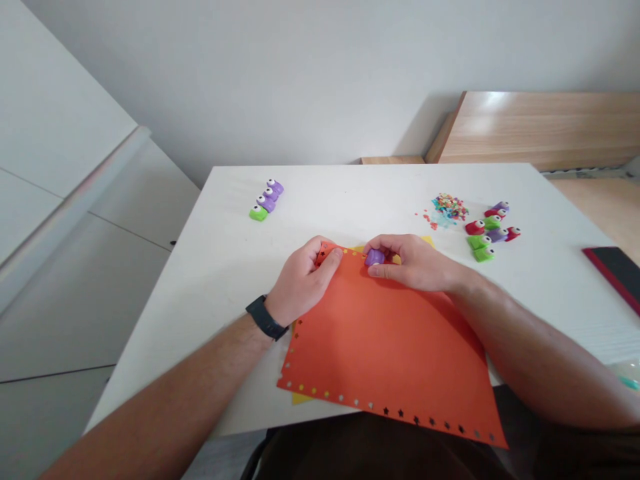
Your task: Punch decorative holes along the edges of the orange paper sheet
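Observation:
My left hand [311,273] pinches the top left corner of an orange sheet of paper [395,347], thumb on top. Small star-shaped holes run along the sheet's left, top and bottom edges. In my right hand [413,262] is a purple paper punch [375,258] with a white part on it, placed at the sheet's top edge. Part of the punch is covered by my fingers. Beneath the orange sheet, bits of a yellow sheet [302,399] stick out. The orange sheet's lower edge hangs past the table's front edge.
Several purple and green punches [267,198] with eye-like tops stand at the back left of the white table [240,267]. Colourful paper confetti [450,208] lies at the back right, beside more punches [483,241]. A dark, red-edged object [615,267] rests at the right edge.

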Available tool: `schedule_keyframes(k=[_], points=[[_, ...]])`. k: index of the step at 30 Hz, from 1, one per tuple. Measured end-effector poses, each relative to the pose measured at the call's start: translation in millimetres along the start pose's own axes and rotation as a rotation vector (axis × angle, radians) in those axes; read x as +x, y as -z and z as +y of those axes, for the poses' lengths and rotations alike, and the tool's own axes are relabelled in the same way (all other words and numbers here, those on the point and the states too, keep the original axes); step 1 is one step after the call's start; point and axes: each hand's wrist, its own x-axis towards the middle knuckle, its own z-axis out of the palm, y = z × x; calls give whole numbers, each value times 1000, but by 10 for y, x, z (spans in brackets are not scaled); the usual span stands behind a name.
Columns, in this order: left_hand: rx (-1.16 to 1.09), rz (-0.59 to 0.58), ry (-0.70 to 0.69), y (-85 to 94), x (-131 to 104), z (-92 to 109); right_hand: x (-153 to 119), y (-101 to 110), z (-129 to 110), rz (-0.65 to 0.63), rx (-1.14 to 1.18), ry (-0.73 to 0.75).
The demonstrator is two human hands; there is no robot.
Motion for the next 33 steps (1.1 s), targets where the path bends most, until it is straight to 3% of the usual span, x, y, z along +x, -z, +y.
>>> schedule_keyframes(k=[33], points=[[6,6,1,10,-4,9,-9,-33,-40,67,-27,-4]])
